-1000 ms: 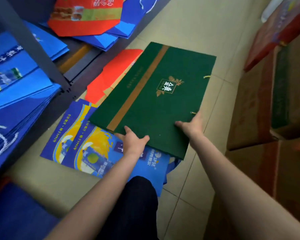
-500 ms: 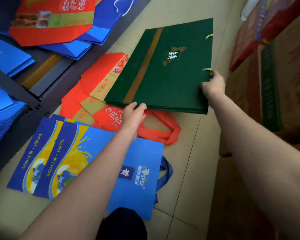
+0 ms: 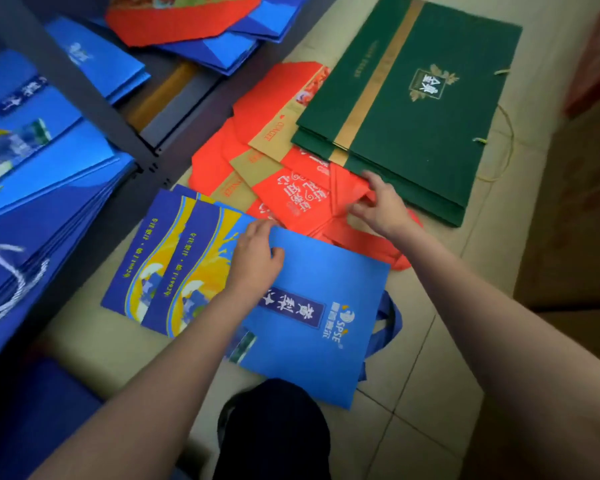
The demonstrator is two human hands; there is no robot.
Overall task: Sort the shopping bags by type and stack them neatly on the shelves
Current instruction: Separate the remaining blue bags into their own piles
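While the green bags lie flat in a squared pile on the floor, apart from the rest, the person's hands work on the two kinds not yet gathered. The left hand rests on the top edge of the blue bag, thumb on its face and fingers curled over the rim, seemingly gripping that edge in order to lift it or slide it onto the ones beneath. The right hand reaches to the red bags; its fingers are bent at a red cloth bag's handle, probably pinching it, though the contact itself is blurred.

Each colour appears to be kept in its own pile, likely so it can go to the shelf as one stack. Blue stacks already sit there, with a red bag on top of the far one.

On the floor, three blue bags overlap in a fan. The green pile shows at least three layered edges. The red ones overlap loosely, about four or five; an exact count cannot be made.
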